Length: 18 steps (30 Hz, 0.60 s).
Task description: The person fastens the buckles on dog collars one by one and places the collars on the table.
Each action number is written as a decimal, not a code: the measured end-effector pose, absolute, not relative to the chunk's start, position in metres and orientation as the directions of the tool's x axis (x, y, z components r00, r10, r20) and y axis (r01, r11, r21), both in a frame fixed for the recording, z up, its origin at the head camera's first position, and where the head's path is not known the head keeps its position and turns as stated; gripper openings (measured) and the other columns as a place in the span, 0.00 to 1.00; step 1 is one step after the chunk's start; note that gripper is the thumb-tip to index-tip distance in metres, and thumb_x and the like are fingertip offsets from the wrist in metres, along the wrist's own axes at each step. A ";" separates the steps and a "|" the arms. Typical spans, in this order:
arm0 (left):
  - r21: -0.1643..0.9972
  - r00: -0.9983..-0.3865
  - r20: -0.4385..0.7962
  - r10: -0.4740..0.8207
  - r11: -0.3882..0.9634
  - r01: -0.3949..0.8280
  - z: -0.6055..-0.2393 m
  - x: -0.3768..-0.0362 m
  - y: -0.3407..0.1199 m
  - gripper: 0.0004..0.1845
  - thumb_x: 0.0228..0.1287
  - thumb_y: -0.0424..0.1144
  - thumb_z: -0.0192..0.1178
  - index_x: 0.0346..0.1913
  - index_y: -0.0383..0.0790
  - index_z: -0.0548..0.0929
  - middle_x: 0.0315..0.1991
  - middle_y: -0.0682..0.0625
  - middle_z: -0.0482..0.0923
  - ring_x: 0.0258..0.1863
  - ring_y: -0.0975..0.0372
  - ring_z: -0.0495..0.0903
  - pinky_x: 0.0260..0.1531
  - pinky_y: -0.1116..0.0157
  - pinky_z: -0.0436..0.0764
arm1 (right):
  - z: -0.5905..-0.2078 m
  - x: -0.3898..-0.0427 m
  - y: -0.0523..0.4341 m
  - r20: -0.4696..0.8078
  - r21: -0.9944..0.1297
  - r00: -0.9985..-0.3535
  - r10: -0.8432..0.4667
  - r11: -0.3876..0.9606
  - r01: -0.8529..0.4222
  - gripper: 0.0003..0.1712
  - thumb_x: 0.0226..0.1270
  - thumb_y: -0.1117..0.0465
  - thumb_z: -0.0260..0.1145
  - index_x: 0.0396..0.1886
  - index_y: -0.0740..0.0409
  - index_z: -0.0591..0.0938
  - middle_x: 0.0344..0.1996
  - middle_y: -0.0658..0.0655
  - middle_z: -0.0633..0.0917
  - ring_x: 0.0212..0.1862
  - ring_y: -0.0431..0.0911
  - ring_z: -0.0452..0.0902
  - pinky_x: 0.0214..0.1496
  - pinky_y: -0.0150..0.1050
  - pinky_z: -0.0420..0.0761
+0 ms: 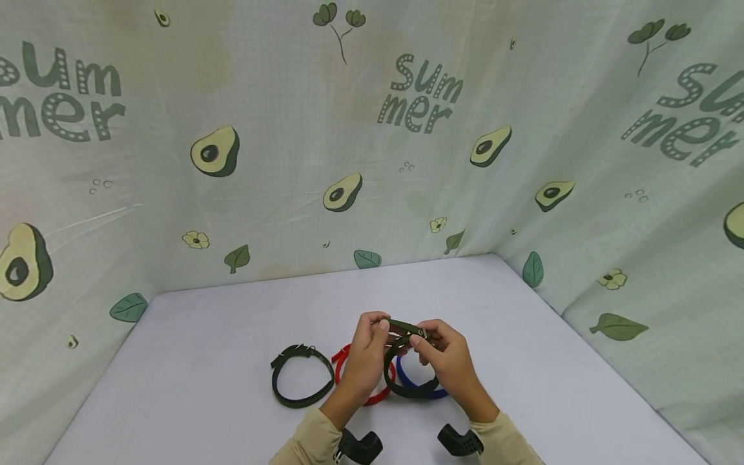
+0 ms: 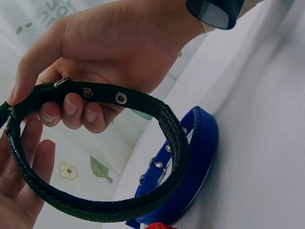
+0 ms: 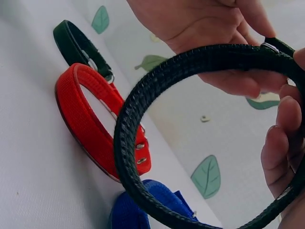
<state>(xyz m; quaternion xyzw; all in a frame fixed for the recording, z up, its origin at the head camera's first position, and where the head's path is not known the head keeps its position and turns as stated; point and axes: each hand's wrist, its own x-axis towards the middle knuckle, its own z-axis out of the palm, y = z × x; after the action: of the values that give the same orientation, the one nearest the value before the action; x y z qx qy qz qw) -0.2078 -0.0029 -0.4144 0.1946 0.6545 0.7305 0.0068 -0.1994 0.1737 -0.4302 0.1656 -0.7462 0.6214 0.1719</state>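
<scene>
While my left hand [image 1: 365, 354] and right hand [image 1: 446, 356] pinch it between them above the worktop [image 1: 523, 387], the dark green woven collar [image 1: 407, 361] hangs as a closed loop, metal eyelets along its strap and the buckle end under my fingertips. Four collars in all: from the left, a second dark green collar [image 1: 301, 381] lying flat, a red collar [image 1: 363, 378], the held one, and a blue collar [image 1: 420, 386] beneath it. Bare worktop spreads to both sides and behind, up to the avocado-print curtain [image 1: 372, 161].

Held collar [image 1: 407, 361] above table [image 1: 203, 361], between hands
</scene>
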 end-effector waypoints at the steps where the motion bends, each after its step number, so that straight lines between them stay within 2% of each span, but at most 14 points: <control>1: 0.960 -0.927 0.275 0.255 -0.130 0.249 -0.415 -0.208 -0.003 0.18 0.82 0.45 0.45 0.62 0.35 0.64 0.51 0.41 0.79 0.50 0.51 0.82 0.51 0.60 0.81 | -0.430 -0.199 0.174 0.463 -0.871 -0.886 -0.033 0.168 -0.461 0.07 0.68 0.67 0.68 0.43 0.64 0.80 0.27 0.56 0.82 0.23 0.44 0.75 0.25 0.37 0.79; 6: 0.960 -0.928 0.279 0.248 -0.114 0.258 -0.415 -0.207 -0.003 0.18 0.82 0.48 0.44 0.62 0.38 0.65 0.51 0.45 0.80 0.55 0.54 0.79 0.57 0.57 0.78 | -0.429 -0.198 0.174 0.470 -0.872 -0.882 -0.034 0.135 -0.470 0.07 0.69 0.68 0.66 0.44 0.65 0.80 0.26 0.55 0.81 0.22 0.43 0.73 0.23 0.36 0.76; 12: 0.955 -0.927 0.273 0.258 -0.188 0.229 -0.415 -0.207 -0.002 0.19 0.82 0.49 0.43 0.62 0.39 0.64 0.51 0.44 0.81 0.57 0.53 0.78 0.60 0.54 0.76 | -0.429 -0.198 0.175 0.481 -0.869 -0.876 -0.045 0.114 -0.482 0.09 0.69 0.70 0.65 0.48 0.64 0.80 0.26 0.56 0.81 0.22 0.42 0.71 0.21 0.35 0.74; 18: 0.955 -0.932 0.263 0.252 -0.206 0.213 -0.415 -0.207 -0.001 0.19 0.82 0.50 0.43 0.62 0.39 0.63 0.50 0.45 0.82 0.57 0.53 0.78 0.60 0.53 0.75 | -0.429 -0.198 0.176 0.491 -0.861 -0.869 -0.058 0.114 -0.495 0.08 0.70 0.70 0.64 0.47 0.65 0.79 0.26 0.58 0.81 0.21 0.40 0.70 0.20 0.34 0.73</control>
<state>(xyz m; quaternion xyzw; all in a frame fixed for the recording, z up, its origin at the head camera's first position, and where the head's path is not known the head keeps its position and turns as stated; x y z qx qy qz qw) -0.2069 -0.0013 -0.4149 0.1846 0.6300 0.7543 0.0127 -0.1983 0.1762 -0.4294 0.1904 -0.7265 0.6377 0.1711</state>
